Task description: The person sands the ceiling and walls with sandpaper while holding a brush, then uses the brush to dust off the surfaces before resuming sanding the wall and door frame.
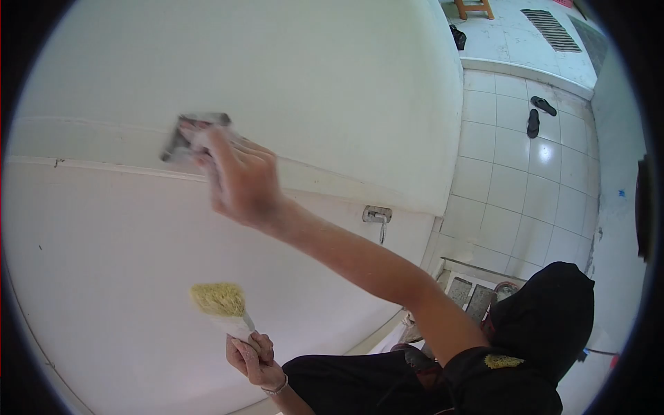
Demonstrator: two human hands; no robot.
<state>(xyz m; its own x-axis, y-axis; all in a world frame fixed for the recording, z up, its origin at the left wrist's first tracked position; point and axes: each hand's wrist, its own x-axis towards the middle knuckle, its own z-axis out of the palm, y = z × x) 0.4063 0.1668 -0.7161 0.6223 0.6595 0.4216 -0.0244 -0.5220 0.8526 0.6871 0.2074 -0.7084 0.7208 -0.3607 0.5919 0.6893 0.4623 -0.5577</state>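
Observation:
My right hand [242, 176] is stretched out against the pale wall [332, 83]. Its dusty fingers press a dark-edged grey sheet, apparently sandpaper [178, 142], flat on the surface just above a ledge-like seam [111, 166]; motion blurs both. Lower down, my left hand [252, 360] is closed around the handle of a wide paintbrush [220, 301]. The brush has yellowish bristles and a white band, and its bristles point up and left, apart from the right hand. White powder coats the left fingers too.
A metal fixture [377, 215] sticks out from the wall under my right forearm. Slatted boards [477, 301] and a round container [506, 289] lie below me. On the tiled floor [477, 159] are black slippers [533, 123], with a raised step [526, 71] and striped mat [551, 30] beyond.

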